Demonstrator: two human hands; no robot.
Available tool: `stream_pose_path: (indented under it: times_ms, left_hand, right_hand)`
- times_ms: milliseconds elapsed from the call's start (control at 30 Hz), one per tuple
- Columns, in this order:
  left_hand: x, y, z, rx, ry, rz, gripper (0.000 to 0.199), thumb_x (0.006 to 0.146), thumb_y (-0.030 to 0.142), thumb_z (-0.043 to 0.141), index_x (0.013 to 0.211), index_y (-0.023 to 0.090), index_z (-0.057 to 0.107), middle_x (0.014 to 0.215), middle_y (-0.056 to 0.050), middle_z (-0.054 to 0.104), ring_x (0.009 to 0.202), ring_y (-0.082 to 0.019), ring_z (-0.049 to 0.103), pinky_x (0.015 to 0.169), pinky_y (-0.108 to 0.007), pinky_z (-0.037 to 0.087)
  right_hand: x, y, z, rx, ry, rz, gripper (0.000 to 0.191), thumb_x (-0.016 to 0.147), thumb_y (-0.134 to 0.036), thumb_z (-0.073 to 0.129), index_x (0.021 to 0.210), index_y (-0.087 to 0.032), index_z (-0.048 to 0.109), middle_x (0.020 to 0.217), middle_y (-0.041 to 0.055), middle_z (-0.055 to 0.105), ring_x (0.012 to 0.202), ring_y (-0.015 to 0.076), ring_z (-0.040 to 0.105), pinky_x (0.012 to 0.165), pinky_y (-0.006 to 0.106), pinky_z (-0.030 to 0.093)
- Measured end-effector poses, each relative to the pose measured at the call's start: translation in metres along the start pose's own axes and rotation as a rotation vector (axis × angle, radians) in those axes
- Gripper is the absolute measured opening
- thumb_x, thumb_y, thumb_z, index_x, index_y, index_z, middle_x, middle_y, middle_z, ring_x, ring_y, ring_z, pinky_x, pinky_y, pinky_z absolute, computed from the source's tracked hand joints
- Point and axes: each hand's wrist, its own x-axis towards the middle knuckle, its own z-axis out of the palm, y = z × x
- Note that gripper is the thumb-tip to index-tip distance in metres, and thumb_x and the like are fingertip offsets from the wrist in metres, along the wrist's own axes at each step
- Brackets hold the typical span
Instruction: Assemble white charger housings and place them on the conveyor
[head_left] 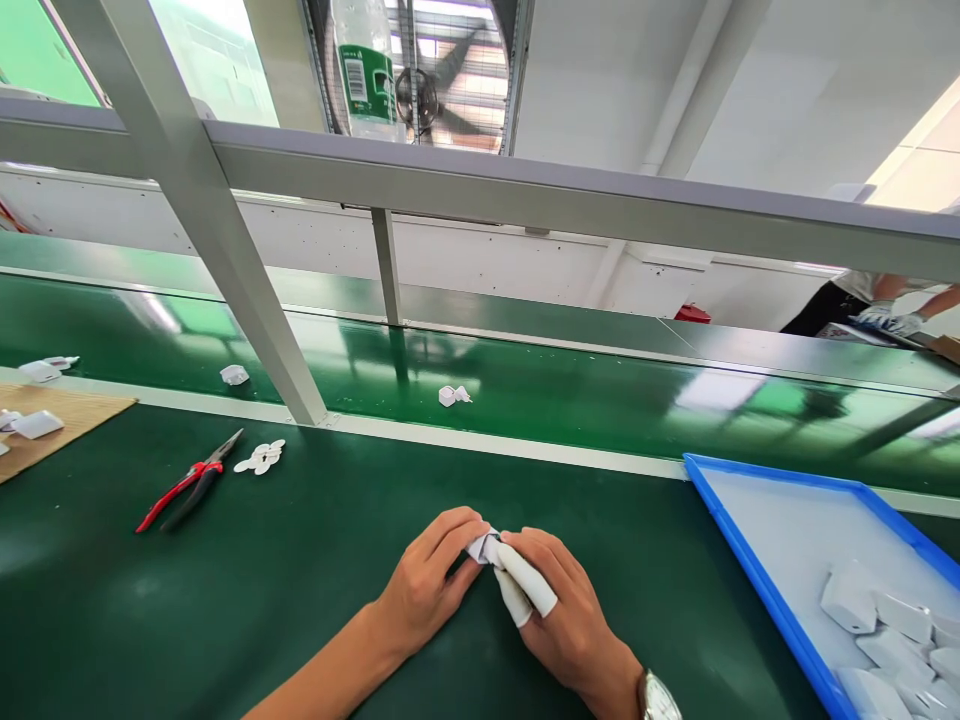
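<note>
At the near middle of the green tabletop, my left hand (429, 585) pinches a small white plastic part (481, 547) between thumb and fingers. My right hand (574, 620) meets it from the other side, its fingers closed on the same part. White finger cots (529, 580) cover two of the right hand's digits, and a watch is on that wrist. Fingers hide much of the part, so its full shape does not show. Red-and-black long-nose pliers (191, 483) lie to the left, beside a little pile of flat white pieces (261, 457).
A blue-rimmed tray (757, 565) with several white plastic parts (892, 630) stands at the right. Cardboard (82, 415) with white pieces lies far left. Beyond the pale ledge, white parts (454, 395) rest on a green belt. A metal post (225, 230) rises ahead; another person's gloved hands (892, 320) are far right.
</note>
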Motion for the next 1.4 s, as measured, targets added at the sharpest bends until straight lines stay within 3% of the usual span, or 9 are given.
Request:
stream_pose_path:
  times_ms: [733,967,1067,1233,1400]
  left_hand:
    - [-0.005,-0.001,0.001,0.015,-0.028,0.019,0.034,0.094,0.006,0.063,0.127,0.014,0.059,0.113,-0.011,0.066,0.105,-0.019,0.067,0.094,-0.030,0.060]
    - [-0.004,0.002,0.003,-0.030,0.001,-0.018,0.034,0.093,0.005,0.063,0.125,0.016,0.059,0.111,-0.010,0.066,0.102,-0.018,0.067,0.091,-0.029,0.060]
    - [-0.004,0.004,0.003,-0.048,0.019,-0.052,0.033,0.093,0.009,0.065,0.124,0.017,0.059,0.110,-0.009,0.066,0.100,-0.018,0.068,0.089,-0.028,0.061]
    - [-0.004,0.005,0.003,-0.055,0.023,-0.059,0.033,0.093,0.008,0.062,0.124,0.018,0.059,0.109,-0.009,0.067,0.099,-0.018,0.069,0.088,-0.029,0.062]
    - [-0.004,0.008,0.005,-0.035,0.046,-0.030,0.035,0.091,0.004,0.060,0.123,0.018,0.061,0.107,-0.009,0.068,0.097,-0.018,0.070,0.085,-0.027,0.062]
  right_hand:
    - [0.007,-0.001,0.000,0.050,-0.013,0.011,0.053,0.093,0.002,0.056,0.143,-0.016,0.051,0.116,0.0126,0.068,0.106,0.0242,0.063,0.092,0.043,0.060]
    - [0.009,-0.002,0.004,0.050,-0.070,0.019,0.049,0.095,-0.008,0.058,0.143,-0.015,0.050,0.126,0.0179,0.062,0.116,0.0299,0.060,0.094,0.050,0.060]
    - [0.010,-0.002,0.005,0.119,-0.051,0.070,0.051,0.095,-0.009,0.057,0.145,-0.017,0.048,0.121,0.0151,0.065,0.109,0.0264,0.063,0.092,0.045,0.061]
    - [0.010,-0.002,0.007,0.100,0.029,0.052,0.049,0.095,-0.007,0.059,0.141,-0.018,0.051,0.116,0.0136,0.067,0.106,0.0250,0.065,0.091,0.043,0.061]
    - [0.006,-0.005,0.011,0.055,-0.044,0.021,0.049,0.089,0.001,0.050,0.135,-0.015,0.056,0.117,0.0172,0.064,0.108,0.0277,0.063,0.090,0.046,0.061]
